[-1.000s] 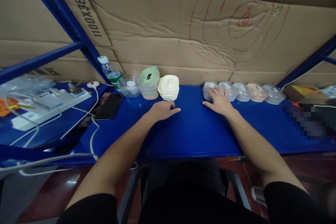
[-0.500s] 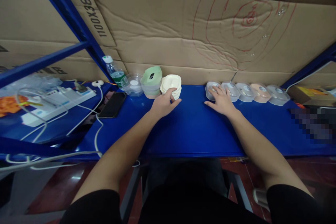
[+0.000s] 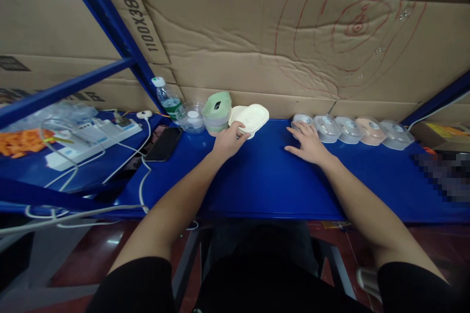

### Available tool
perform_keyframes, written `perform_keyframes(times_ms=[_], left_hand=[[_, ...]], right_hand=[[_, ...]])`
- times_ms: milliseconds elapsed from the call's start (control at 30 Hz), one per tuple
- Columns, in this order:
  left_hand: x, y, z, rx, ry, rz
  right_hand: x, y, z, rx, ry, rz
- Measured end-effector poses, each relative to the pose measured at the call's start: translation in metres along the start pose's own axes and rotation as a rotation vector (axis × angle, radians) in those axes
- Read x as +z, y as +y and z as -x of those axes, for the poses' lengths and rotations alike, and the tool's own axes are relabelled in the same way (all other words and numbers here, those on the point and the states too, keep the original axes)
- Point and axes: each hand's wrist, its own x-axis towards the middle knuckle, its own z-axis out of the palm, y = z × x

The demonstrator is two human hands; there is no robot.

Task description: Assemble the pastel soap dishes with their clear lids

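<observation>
My left hand [image 3: 229, 141] pinches the near edge of a cream lid [image 3: 254, 116], which is tilted up and off to the right of the cream lid stack [image 3: 235, 111]. The rest of that stack is partly hidden behind the raised lid. Just left of it stand nested containers [image 3: 219, 105], pale green on top. My right hand [image 3: 307, 145], fingers spread, lies over the leftmost of several lidded clear containers, a small box [image 3: 303, 119] at the row's left end. Beside it in the row are a greyish container [image 3: 327, 129] and a peach one [image 3: 370, 132].
A round clear tub [image 3: 191, 116] and a water bottle [image 3: 169, 102] stand at the back left, near a black phone [image 3: 164, 145]. White cables and a power strip [image 3: 95, 144] lie further left. Cardboard [image 3: 227, 24] walls the back. A box [image 3: 440, 134] sits far right.
My left hand has lifted the cream lid from the stack and tilted it toward the right. My right hand stays over the leftmost container. The view has shifted slightly.
</observation>
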Motion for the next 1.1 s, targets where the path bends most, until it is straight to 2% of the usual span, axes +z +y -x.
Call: perform_keyframes(times_ms=[100, 167, 267, 333, 467, 633, 700, 733, 867, 933, 1000, 1100], left_hand=[[-0.002, 0.004, 0.003, 0.028, 0.031, 0.066], [-0.006, 0.009, 0.008, 0.082, 0.006, 0.089], [-0.010, 0.019, 0.015, 0.207, -0.126, 0.036], [-0.010, 0.025, 0.019, 0.253, -0.270, -0.036], [-0.006, 0.030, 0.022, 0.208, -0.551, -0.161], [-0.012, 0.027, 0.021, 0.207, -0.601, -0.064], [-0.018, 0.027, 0.020, 0.211, -0.524, -0.023], [-0.020, 0.026, 0.019, 0.197, -0.431, -0.016], [-0.029, 0.018, 0.011, 0.080, 0.094, -0.030], [-0.031, 0.008, 0.004, 0.025, 0.268, -0.011], [-0.032, -0.005, -0.003, -0.027, 0.350, 0.020], [-0.031, -0.022, -0.012, -0.070, 0.364, 0.039]], right_hand=[[-0.003, -0.002, 0.000, -0.022, 0.027, -0.027], [-0.005, -0.002, -0.001, -0.041, 0.063, -0.057], [-0.008, -0.001, -0.002, -0.067, 0.116, -0.092], [-0.009, 0.000, -0.002, -0.070, 0.126, -0.090], [-0.005, 0.001, -0.001, -0.070, 0.072, -0.072], [0.003, 0.000, 0.000, -0.114, -0.003, -0.065], [0.005, 0.000, -0.001, -0.120, -0.019, -0.063], [0.005, 0.001, -0.001, -0.120, -0.023, -0.062], [0.008, 0.004, -0.001, -0.120, -0.023, -0.053], [0.009, 0.004, -0.001, -0.124, -0.030, -0.048], [0.009, 0.003, -0.001, -0.129, -0.039, -0.046], [0.007, 0.002, -0.001, -0.127, -0.053, -0.045]])
